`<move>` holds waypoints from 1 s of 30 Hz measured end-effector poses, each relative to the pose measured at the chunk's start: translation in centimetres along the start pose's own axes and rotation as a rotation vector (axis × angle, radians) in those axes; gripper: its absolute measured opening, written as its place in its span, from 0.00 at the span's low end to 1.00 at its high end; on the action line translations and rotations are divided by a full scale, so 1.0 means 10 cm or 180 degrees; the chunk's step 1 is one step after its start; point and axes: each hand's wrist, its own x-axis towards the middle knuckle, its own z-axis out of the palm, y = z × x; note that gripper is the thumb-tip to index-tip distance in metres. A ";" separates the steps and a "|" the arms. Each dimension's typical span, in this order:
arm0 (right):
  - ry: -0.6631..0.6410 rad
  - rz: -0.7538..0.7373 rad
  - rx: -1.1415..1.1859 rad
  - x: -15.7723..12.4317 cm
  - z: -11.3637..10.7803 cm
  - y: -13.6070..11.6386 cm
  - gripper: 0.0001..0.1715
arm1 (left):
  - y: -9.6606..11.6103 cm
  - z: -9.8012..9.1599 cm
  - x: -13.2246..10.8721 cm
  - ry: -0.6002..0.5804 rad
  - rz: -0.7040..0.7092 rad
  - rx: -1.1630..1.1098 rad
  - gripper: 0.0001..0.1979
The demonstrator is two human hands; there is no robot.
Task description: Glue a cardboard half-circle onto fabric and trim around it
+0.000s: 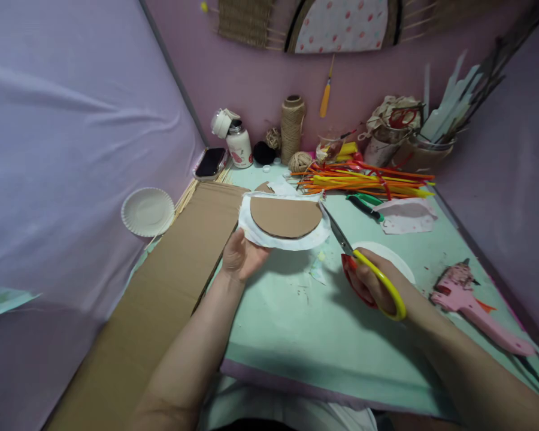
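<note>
A half-round cardboard piece [286,215] lies on a slightly larger piece of white fabric [291,242], whose border shows all round it. My left hand [245,254] grips both from below at their left corner, raised above the table. In my right hand [379,278] is a pair of scissors [341,236] with one yellow and one red handle loop. The blades point up and left, their tips at the fabric's upper right corner. From here I cannot tell whether the blades touch the fabric.
Brown cardboard [197,239] covers the table's left side. A pink glue gun [476,311] lies at right. Green-handled pliers [366,205], a fabric scrap [406,215] and orange and yellow sticks [363,182] lie behind. Twine [293,129], a bottle [239,146] and a phone [210,163] line the back.
</note>
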 end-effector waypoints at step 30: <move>-0.0386 -0.0646 0.0266 -0.01 0.21 0.19 0.37 | -0.06 0.09 0.08 0.1006 -0.0112 -0.0217 0.24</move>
